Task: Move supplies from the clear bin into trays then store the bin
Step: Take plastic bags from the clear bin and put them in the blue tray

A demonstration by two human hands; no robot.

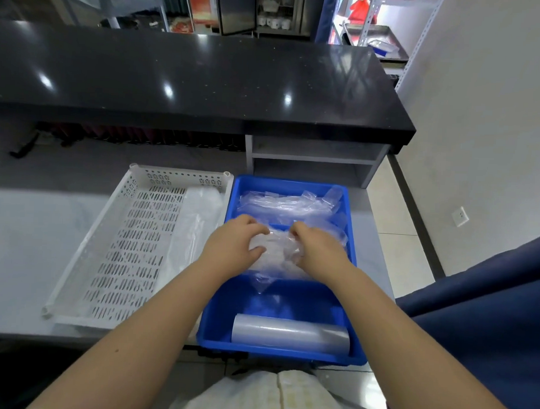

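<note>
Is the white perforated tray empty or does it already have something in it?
Not empty. The white tray holds clear plastic packaging along its right side; the rest of its slotted floor is bare.

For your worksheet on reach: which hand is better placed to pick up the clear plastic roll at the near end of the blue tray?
Probably the right hand: the clear plastic roll lies nearer its forearm's side of the blue tray.

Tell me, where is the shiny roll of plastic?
In the head view, the roll of plastic lies on its side at the near end of the blue tray, closest to the person, below both hands.
</note>
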